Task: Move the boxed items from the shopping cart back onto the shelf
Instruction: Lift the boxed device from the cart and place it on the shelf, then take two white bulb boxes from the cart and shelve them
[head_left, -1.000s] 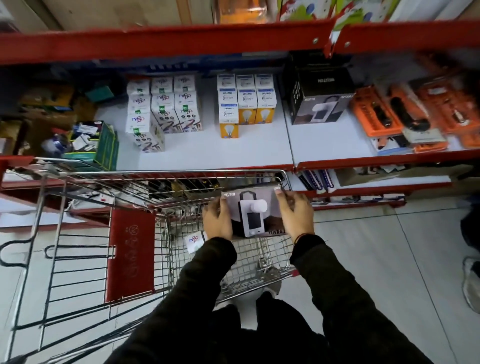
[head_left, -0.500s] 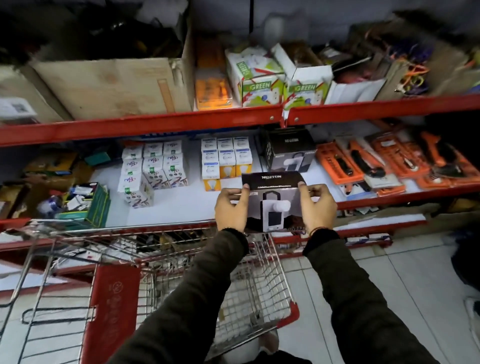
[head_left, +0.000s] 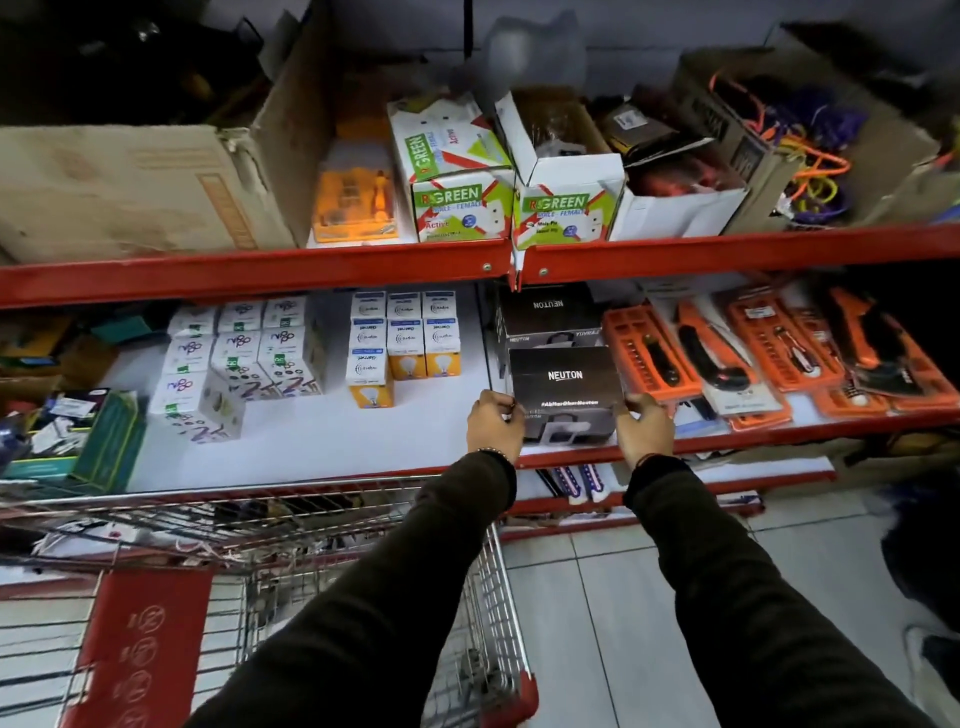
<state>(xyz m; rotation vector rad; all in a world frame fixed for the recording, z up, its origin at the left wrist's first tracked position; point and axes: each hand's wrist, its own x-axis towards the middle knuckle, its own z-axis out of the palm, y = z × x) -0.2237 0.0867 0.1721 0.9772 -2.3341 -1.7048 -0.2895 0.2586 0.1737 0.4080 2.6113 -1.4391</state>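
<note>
A black box marked NEUTON (head_left: 565, 384) sits at the front of the white middle shelf (head_left: 322, 441), held between both my hands. My left hand (head_left: 493, 423) grips its left side and my right hand (head_left: 641, 426) grips its right side. Another black NEUTON box (head_left: 548, 312) stands right behind it on the same shelf. The wire shopping cart (head_left: 311, 519) with red trim is below and to the left, under my arms; what lies inside it is hard to make out.
White bulb boxes (head_left: 244, 358) and white-and-yellow bulb boxes (head_left: 402, 343) stand left of the black box. Orange tool packs (head_left: 753, 353) lie to its right. The upper shelf carries a cardboard carton (head_left: 135, 192) and green-labelled boxes (head_left: 457, 197). Tiled floor lies at the right.
Both hands have lifted the black box out of the cart and carried it up and forward onto the middle shelf, in front of the other black box. The view has tilted upward.
</note>
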